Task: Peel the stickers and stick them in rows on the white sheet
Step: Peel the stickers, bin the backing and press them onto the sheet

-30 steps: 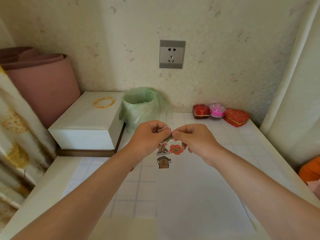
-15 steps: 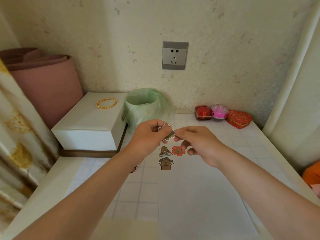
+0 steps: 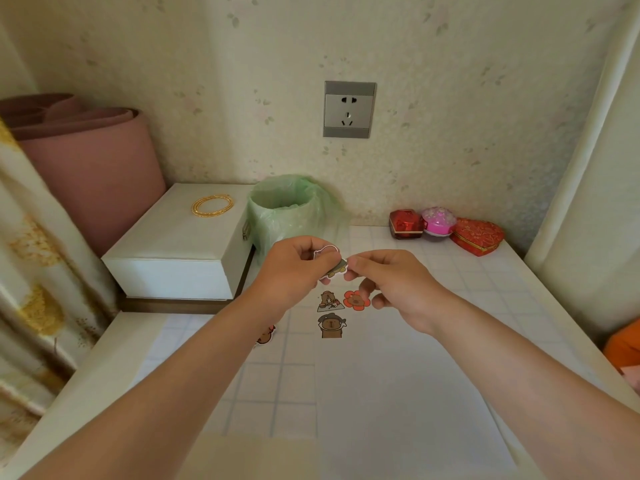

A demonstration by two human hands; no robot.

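Observation:
A white sheet (image 3: pixel 398 393) lies on the tiled table top. Three stickers sit at its far left corner: a brown bear sticker (image 3: pixel 328 301), a red flower sticker (image 3: pixel 356 300) beside it, and a capped bear sticker (image 3: pixel 331 326) below. Both hands are raised just above them. My left hand (image 3: pixel 294 271) pinches a white-edged backing piece (image 3: pixel 325 251). My right hand (image 3: pixel 391 282) pinches the end of a small dark sticker (image 3: pixel 337 269) between the two hands. Another sticker (image 3: pixel 266 336) peeks out on the table from under my left forearm.
A green-lined bin (image 3: pixel 287 209) stands behind the hands. A white box (image 3: pixel 180 244) with gold bangles (image 3: pixel 212 205) is at the left, beside a pink roll (image 3: pixel 86 161). Red and pink trinket boxes (image 3: pixel 446 228) sit at the back right. A curtain hangs at the left.
The view has shifted slightly. My right hand has pulled a little to the right, and the small sticker shows more between the two hands.

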